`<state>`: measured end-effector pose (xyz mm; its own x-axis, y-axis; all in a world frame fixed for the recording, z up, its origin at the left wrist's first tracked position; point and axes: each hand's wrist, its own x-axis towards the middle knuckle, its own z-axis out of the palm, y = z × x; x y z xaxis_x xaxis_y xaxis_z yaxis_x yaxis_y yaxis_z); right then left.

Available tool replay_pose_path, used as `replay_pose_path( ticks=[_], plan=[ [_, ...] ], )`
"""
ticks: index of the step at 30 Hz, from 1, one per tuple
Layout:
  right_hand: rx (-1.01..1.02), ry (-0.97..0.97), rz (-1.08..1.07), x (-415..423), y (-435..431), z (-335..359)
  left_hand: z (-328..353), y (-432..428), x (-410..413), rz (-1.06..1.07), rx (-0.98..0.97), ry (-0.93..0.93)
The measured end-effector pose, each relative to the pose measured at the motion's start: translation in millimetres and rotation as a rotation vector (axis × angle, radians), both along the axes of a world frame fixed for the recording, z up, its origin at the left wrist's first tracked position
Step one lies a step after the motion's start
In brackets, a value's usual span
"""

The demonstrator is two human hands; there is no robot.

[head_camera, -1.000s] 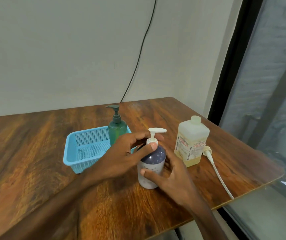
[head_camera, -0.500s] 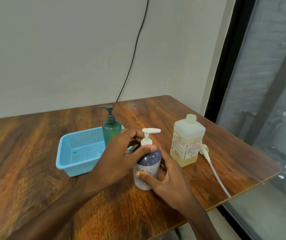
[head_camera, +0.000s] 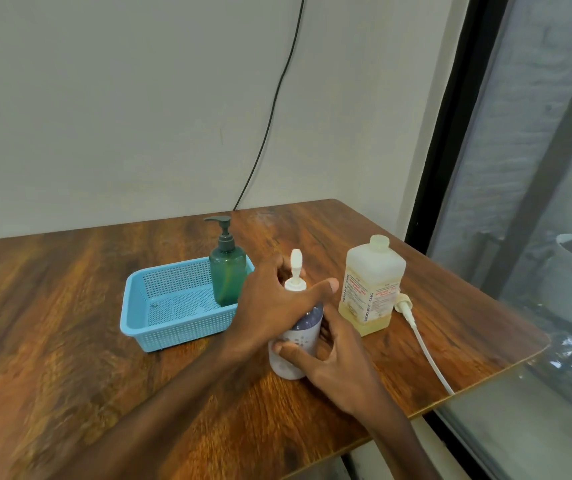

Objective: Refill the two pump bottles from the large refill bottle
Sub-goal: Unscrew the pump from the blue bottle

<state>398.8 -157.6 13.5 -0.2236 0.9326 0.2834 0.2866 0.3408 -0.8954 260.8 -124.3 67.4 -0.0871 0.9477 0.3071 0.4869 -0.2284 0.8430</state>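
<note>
A white and purple pump bottle (head_camera: pixel 298 336) stands upright on the wooden table (head_camera: pixel 70 341), near its middle. My left hand (head_camera: pixel 270 303) wraps the collar of its white pump head (head_camera: pixel 296 268), whose spout points away from me. My right hand (head_camera: pixel 336 365) grips the bottle's lower body from the right. The large refill bottle (head_camera: pixel 369 285), translucent with yellowish liquid low inside and no pump in its neck, stands just to the right. A green pump bottle (head_camera: pixel 227 268) stands in the right end of a blue basket (head_camera: pixel 173 327).
A loose white pump with a long dip tube (head_camera: pixel 416 329) lies on the table right of the refill bottle, running toward the front edge. A black cable (head_camera: pixel 270 109) hangs down the wall behind. The table's right edge borders a window.
My left hand has twisted the white pump head: its spout pointed right before and now points away from me. My right hand stays on the bottle's body.
</note>
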Motion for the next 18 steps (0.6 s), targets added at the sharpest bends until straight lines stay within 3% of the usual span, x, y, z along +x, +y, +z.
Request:
replay_pose_path(
  ticks=[3, 12, 18],
  plan=[
    [0.000, -0.002, -0.006, 0, 1, -2, 3, 1, 5, -0.192, -0.086, -0.124],
    [0.036, 0.030, 0.016, -1, 1, -1, -4, -29, -31, -0.525, 0.058, -0.176],
    [0.015, 0.026, 0.001, -1, 2, -4, -4, -29, -43, -0.387, 0.086, -0.241]
  ],
)
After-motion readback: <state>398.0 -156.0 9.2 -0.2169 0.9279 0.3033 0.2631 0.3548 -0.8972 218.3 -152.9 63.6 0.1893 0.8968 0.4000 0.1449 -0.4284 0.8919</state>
